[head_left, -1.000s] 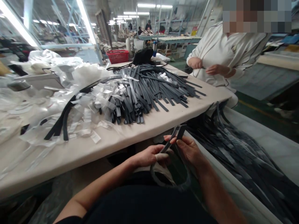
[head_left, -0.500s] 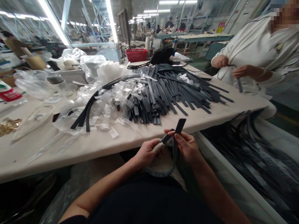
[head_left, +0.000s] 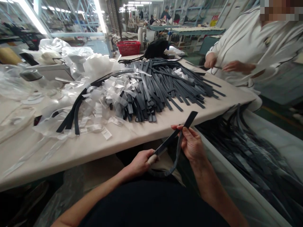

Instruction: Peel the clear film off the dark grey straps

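Observation:
A dark grey strap (head_left: 167, 143) is stretched between my hands in front of the table edge, with a loop of it hanging below. My left hand (head_left: 142, 162) is closed around one part of the strap; a pale wrapping covers one of its fingers. Farther up, my right hand (head_left: 192, 143) pinches the strap between thumb and fingers, and a flat end sticks out above the grip. On the table beyond lies a big pile of similar dark straps (head_left: 163, 85). White film scraps (head_left: 115, 90) are heaped at the pile's left side.
A cloth-covered table (head_left: 132, 143) spans the view. Clear plastic bags (head_left: 14, 82) lie at left, and a red basket (head_left: 129, 48) stands behind. At right, a bin (head_left: 213, 164) holds more dark straps. Across the corner, a co-worker in white (head_left: 241, 47) handles a thin strip.
My hands have moved apart, the left down and leftward, the right slightly up and rightward, so a longer length of strap shows between them. The view has shifted to the right.

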`<state>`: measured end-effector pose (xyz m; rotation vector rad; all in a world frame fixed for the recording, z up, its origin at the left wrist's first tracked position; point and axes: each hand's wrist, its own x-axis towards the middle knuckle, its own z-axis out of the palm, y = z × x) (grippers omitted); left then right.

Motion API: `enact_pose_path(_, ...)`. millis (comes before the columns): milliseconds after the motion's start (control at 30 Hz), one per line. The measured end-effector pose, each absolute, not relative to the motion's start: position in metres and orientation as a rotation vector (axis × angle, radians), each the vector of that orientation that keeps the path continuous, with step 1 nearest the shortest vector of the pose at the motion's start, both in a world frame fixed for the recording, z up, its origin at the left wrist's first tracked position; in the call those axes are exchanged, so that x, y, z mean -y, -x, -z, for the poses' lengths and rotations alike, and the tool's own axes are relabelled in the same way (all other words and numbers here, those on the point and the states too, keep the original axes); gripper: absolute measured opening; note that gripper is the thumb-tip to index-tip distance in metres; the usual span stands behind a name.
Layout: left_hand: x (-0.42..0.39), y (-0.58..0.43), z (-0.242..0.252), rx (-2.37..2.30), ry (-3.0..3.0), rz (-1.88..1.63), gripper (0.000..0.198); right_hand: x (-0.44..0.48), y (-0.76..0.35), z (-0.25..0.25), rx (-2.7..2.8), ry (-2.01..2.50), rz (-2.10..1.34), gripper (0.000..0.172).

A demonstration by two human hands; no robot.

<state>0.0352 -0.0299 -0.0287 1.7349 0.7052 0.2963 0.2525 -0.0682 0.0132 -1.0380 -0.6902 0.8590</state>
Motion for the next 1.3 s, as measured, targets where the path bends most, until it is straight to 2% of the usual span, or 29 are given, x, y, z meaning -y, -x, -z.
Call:
enact_pose_path(200, 0.03, -0.043, 0.031, -0.715, -1.265, -0.438, 0.034, 0.098, -0.284, -0.015, 0.652, 1.126, -0.697, 0.022)
enact_pose_path(433, 0.032, -0.049, 0.038, -0.754, -0.968, -0.413, 0.05, 0.196, -0.361, 0.0, 0.376, 1.303, -0.311, 0.028)
enact_pose_path(600, 0.027, -0.066, 0.03, -0.68, -1.15, -0.49, 0.036, 0.272, -0.394, 0.003, 0.162, 1.358, -0.031, 0.022)
enact_pose_path(767, 0.019, -0.093, 0.011, -0.693, -1.118, -0.702, 0.036, 0.288, -0.378, -0.009, 0.193, 1.324, -0.103, 0.025)
enact_pose_path(900, 0.037, -0.125, -0.011, -0.567, -1.363, -0.409, 0.046, 0.247, -0.325, -0.012, 0.388, 1.276, -0.213, 0.028)
enact_pose_path(1000, 0.062, -0.149, -0.02, -0.373, -1.496, -0.185, 0.046, 0.208, -0.281, -0.014, 0.582, 1.176, -0.428, 0.026)
enact_pose_path(1167, 0.082, -0.165, -0.011, -0.35, -1.577, -0.165, 0.047, 0.18, -0.257, -0.012, 0.653, 1.033, -0.712, 0.027)
enact_pose_path(1300, 0.084, -0.161, 0.001, -0.316, -1.595, -0.086, 0.046, 0.186, -0.262, -0.005, 0.598, 0.986, -0.779, 0.028)
